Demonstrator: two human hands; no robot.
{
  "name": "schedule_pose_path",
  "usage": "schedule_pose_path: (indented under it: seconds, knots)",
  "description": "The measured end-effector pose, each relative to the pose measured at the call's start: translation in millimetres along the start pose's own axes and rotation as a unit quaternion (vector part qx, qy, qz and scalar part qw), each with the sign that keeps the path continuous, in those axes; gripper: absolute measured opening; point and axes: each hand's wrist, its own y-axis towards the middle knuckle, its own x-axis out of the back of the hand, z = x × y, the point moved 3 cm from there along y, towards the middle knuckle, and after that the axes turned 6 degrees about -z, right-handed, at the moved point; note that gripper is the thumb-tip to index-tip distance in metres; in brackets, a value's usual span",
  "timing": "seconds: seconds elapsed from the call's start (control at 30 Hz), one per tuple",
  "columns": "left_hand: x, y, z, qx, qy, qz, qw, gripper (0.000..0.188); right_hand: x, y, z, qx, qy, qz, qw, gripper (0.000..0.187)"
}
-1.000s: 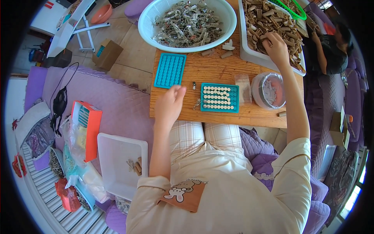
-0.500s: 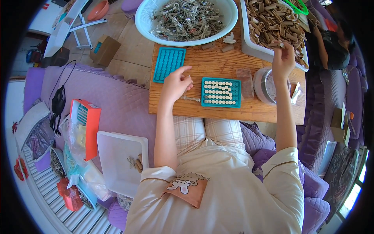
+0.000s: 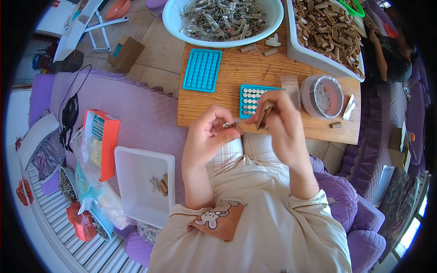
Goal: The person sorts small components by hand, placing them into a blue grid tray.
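Near the table's front edge, above my lap, my two hands are close together. My left hand (image 3: 207,139) is closed in a pinch on a small shiny piece with a thin wire-like end (image 3: 231,123). Fingers of my right hand (image 3: 283,125) are wrapped round a brown cardboard tube piece (image 3: 264,117), beside that shiny piece. Behind the right hand, a teal tray (image 3: 241,102) carries rows of round, silvery button cells (image 3: 250,96); the hand hides its right part. Another teal tray (image 3: 202,70) with round hollows lies farther left on the table.
A pale blue basin (image 3: 169,22) full of small wired parts stands at the back. To its right is a white bin (image 3: 318,64) heaped with brown tube pieces. A clear tub (image 3: 336,109) sits at the right, a loose tube piece (image 3: 336,125) near it. A person (image 3: 393,57) sits at far right.
My right hand has come from the brown-piece bin down to my left hand, bringing a tube piece. My left hand has moved nearer me; the small clear piece beside it no longer shows on the table.
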Motion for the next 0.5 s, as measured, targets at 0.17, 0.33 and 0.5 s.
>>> schedule_pose_path:
  seconds: [0.17, 0.33, 0.5]
  knots:
    - [-10, -12, -2, -0.003, 0.055, -0.012, 0.998, 0.023, -7, -20, 11, 0.063, -0.154, 0.058, 0.984, 0.017]
    - [-18, -14, -12, 0.037, 0.005, -0.011, 0.999, 0.026, -15, -30, 8, 0.021, -0.006, 0.018, 1.0, 0.016]
    - [-13, -14, -2, 0.0, 0.077, -0.008, 0.997, 0.026, -17, -35, 3, -0.072, 0.064, 0.028, 0.995, 0.019]
